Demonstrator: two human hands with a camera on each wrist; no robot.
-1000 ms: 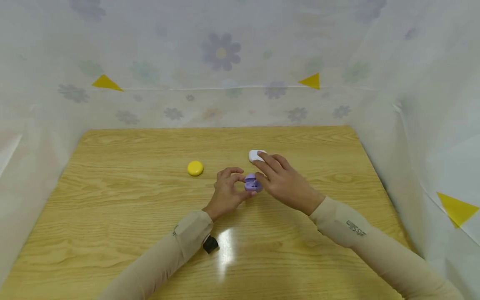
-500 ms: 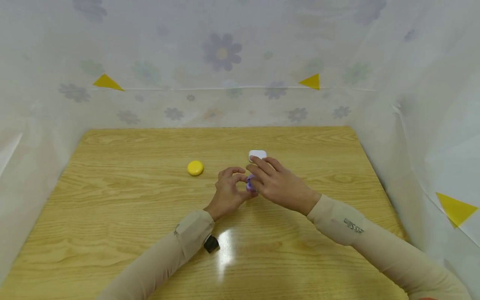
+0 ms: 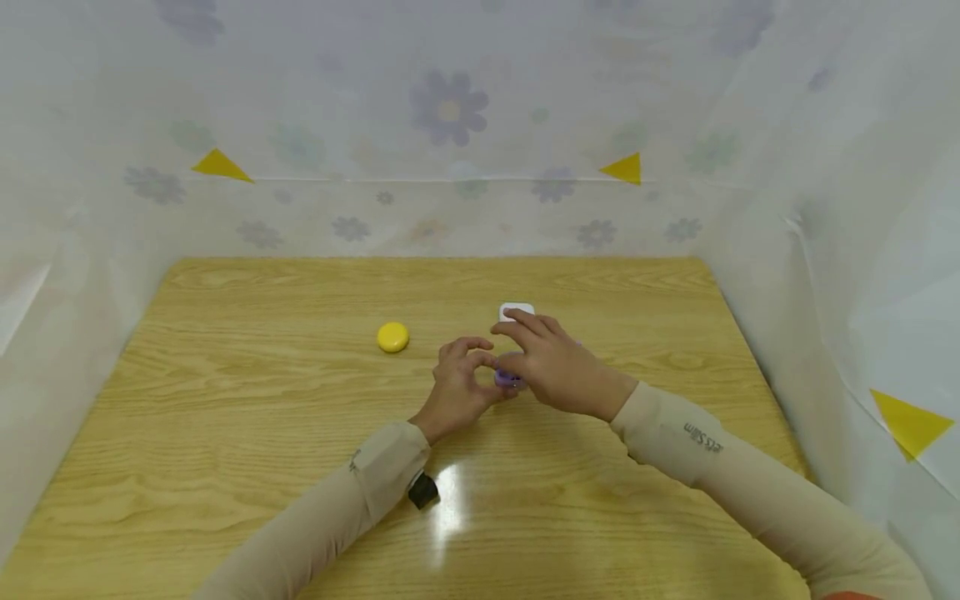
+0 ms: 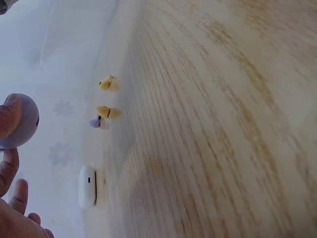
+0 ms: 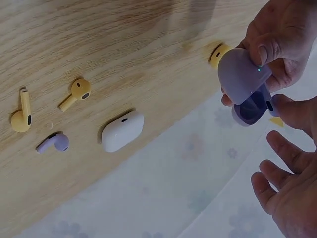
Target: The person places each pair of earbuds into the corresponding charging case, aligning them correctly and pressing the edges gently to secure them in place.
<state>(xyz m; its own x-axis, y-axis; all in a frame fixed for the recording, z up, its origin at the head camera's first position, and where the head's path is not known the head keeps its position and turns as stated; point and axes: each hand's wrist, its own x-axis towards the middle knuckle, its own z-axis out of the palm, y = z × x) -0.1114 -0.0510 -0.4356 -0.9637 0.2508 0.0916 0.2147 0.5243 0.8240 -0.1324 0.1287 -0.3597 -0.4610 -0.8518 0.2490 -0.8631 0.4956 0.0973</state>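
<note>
"What's showing purple?"

"One earbud case (image 5: 240, 74) and a loose earbud (image 5: 61, 142) are."

"And yellow?"

"Two earbuds (image 5: 80, 90) and the round case (image 3: 393, 337); the oblong case (image 5: 124, 131) is gleaming white."

"The table (image 3: 262, 400)?"

"Brown wood grain (image 3: 615, 500) is streaking it, while the backdrop (image 3: 300, 50) is carrying pale purple flowers (image 3: 448, 110)."

We see a wood-grain counter (image 3: 150, 467), its near half catching a white glare (image 3: 448, 500). Pale sheeting (image 3: 810, 150) hangs behind it and along both sides, the back part printed with faded flowers (image 3: 448, 108) in purple, green and orange. We also spot yellow triangles (image 3: 624, 169) on the back and right sheeting.
</note>
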